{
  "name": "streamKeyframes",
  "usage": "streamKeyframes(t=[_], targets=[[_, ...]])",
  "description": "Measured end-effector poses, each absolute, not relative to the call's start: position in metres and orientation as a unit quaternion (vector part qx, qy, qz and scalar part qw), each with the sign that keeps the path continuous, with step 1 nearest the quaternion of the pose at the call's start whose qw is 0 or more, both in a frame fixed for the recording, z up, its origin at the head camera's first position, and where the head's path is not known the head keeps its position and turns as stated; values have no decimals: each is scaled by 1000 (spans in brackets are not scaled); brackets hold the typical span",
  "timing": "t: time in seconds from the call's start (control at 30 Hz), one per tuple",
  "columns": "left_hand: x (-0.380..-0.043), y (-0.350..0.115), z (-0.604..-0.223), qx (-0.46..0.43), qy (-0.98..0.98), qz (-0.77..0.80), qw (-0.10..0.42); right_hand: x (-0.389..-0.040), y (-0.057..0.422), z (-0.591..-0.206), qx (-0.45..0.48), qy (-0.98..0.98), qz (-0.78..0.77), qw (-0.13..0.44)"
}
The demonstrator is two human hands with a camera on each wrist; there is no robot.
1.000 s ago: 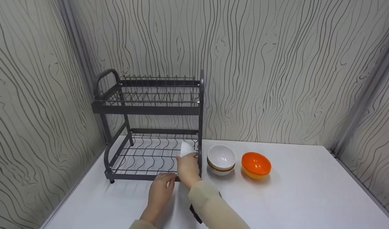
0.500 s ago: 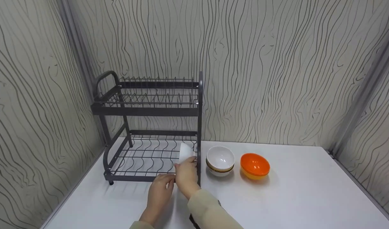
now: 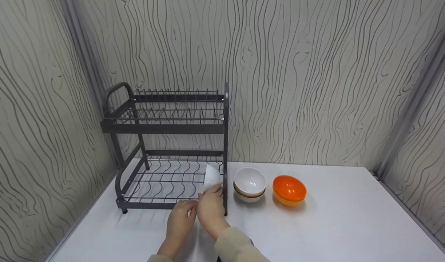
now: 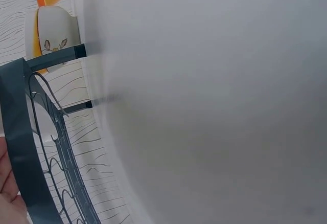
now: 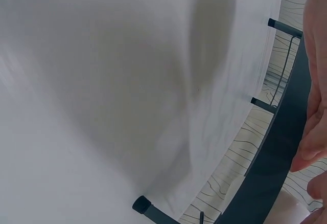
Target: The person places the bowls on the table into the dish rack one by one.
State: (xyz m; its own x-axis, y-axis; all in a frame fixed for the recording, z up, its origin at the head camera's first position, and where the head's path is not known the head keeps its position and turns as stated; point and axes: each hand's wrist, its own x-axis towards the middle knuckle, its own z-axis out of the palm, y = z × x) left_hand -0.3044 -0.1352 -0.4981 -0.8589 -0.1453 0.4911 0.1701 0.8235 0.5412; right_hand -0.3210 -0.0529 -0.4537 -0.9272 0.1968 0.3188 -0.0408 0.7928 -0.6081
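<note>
A white bowl (image 3: 211, 176) stands tilted on its side at the right end of the dish rack's (image 3: 149, 205) lower tier. My right hand (image 3: 211, 209) is just in front of it, above the front bar. Its fingertips overlap the bowl's lower edge in the head view; contact is unclear. My left hand (image 3: 180, 220) is close beside the right one, its bent fingertips at the front bar, with nothing seen in them. In the left wrist view, fingers (image 4: 7, 183) show behind the dark bar. Part of the bowl (image 5: 286, 208) appears beside fingertips (image 5: 318, 189) in the right wrist view.
Right of the rack, a stack of bowls (image 3: 250, 182) has a white one on top. Farther right sits an orange bowl (image 3: 289, 188) over a yellow one. The rack's upper tier (image 3: 164, 112) has wire dividers. Patterned walls (image 3: 302, 80) enclose the white table (image 3: 317, 233).
My right hand has drawn back toward me and slightly left, showing more of the white bowl, which stays on the rack. The left hand has barely moved. The head view has shifted a little.
</note>
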Motion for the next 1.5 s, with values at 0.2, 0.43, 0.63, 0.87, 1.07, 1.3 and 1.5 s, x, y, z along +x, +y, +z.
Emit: streamKeyframes(t=[0.2,0.43,0.63,0.87,1.07,1.3,1.5], targets=[[-303,-135,-498,-7,-917,-295,269,-317,-52,-456,-36,-929,313,195],[-304,-135,-499,-12,-912,-297,281,-315,-51,-456,-30,-933,302,193],[-304,-134,-498,-4,-915,-297,272,-314,-49,-458,-32,-934,314,167],[-304,-135,-499,-18,-910,-291,294,-312,-51,-459,-42,-931,311,188],[-305,-136,-499,-21,-908,-298,293,-310,-51,-458,-47,-928,319,185],[-305,-135,-500,-21,-905,-308,294,-308,-49,-459,-28,-932,307,191],[-304,-135,-499,-8,-911,-307,276,-305,-48,-462,-14,-937,290,193]])
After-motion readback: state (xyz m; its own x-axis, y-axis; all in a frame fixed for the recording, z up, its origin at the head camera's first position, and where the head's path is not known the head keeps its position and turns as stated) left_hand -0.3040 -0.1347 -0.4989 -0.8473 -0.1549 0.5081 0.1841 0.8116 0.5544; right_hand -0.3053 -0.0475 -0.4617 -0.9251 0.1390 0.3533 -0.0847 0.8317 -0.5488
